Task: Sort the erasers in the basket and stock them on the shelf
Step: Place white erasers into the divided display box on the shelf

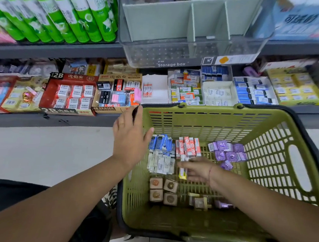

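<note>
Several green-and-white tubes (49, 9) lean together at the far left on the upper level of the shelf (56, 51). On the level below them, a red 2B eraser box (70, 93) stands just beside a brown 4B ERASER box (117, 93) that holds black, pink and blue packs. The left hand (130, 137) hovers over the near left corner of the green basket (202, 123), fingers straight and pressed together, thumb spread toward the basket, holding nothing. Above, a clear storage box (189, 32) with grey dividers juts out from the upper level. Inside the basket the erasers lie in sorted groups: blue erasers (161, 141) at the far left, white erasers (160, 163) just nearer, four brown cube erasers (163, 191) nearest, and orange-and-white erasers (188, 146) upright beside the blue ones. The right hand (198, 170) reaches in low, its blurred fingers stretched out over a yellow eraser (182, 175); whether it pinches that eraser I cannot tell. Purple erasers (228, 153) cluster to its right against the far wall. On the shelf beyond, a tray of blue erasers (255, 91) sits next to a tray of yellow ones (293, 86).
</note>
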A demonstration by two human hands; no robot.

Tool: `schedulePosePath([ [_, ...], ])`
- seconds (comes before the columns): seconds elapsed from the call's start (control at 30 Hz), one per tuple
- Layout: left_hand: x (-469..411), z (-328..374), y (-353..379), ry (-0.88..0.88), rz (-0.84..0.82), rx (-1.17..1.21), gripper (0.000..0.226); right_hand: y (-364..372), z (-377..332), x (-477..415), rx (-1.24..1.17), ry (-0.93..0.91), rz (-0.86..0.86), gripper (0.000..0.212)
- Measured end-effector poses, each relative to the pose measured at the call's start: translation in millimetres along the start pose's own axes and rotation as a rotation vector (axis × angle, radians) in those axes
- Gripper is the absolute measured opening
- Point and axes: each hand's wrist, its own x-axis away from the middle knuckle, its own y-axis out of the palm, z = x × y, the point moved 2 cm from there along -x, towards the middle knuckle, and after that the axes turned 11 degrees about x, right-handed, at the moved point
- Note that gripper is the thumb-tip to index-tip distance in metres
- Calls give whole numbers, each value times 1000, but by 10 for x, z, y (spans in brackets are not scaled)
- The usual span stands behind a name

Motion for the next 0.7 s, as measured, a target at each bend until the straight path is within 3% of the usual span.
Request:
schedulePosePath([
  [0.1,7,419,-81,49,-119,265,64,-128,-381,431,-15,-223,-116,54],
  [0.23,-64,938,-344,-320,-385,1045,66,-338,-1061,933,-116,-557,-190,56],
  [0.33,-179,1151,-610,-368,-544,1470,54,-439,-1448,1246,-165,-724,-154,48],
  [0.43,-287,1254,-860,-219,-510,1506,33,-504,-1703,1480,-100,-839,-41,40],
  [0.57,-407,1302,-1032,-94,-431,1489,28,-624,-1940,1660,-12,-939,76,22],
  [0.7,-469,1321,-1092,-62,-369,1440,21,-706,-2100,1754,69,-927,100,27],
])
